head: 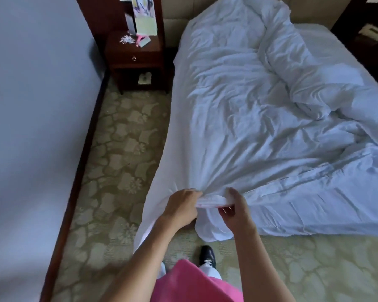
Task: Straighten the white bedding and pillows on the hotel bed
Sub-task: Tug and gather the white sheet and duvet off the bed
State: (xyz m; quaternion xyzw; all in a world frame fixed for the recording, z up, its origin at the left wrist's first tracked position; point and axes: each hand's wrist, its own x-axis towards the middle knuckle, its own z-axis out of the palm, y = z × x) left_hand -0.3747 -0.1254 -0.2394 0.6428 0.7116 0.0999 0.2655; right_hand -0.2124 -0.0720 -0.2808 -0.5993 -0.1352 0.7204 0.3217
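A wrinkled white duvet [244,110] covers most of the bed, bunched into a thick ridge toward the right. Its near corner [212,200] hangs over the foot corner of the bed. My left hand [181,205] grips that corner from the left, fingers curled into the cloth. My right hand [236,209] pinches the same folded edge from the right, thumb on top. The fabric pulls taut from the corner up the bed. A bare strip of white sheet [327,42] shows at the far right. No pillow is visible.
A dark wooden nightstand [138,59] with small items stands by the beige headboard [175,20], left of the bed. A patterned carpet [118,149] runs between the bed and the left wall [35,105]. My black shoe [207,256] is just below the duvet corner.
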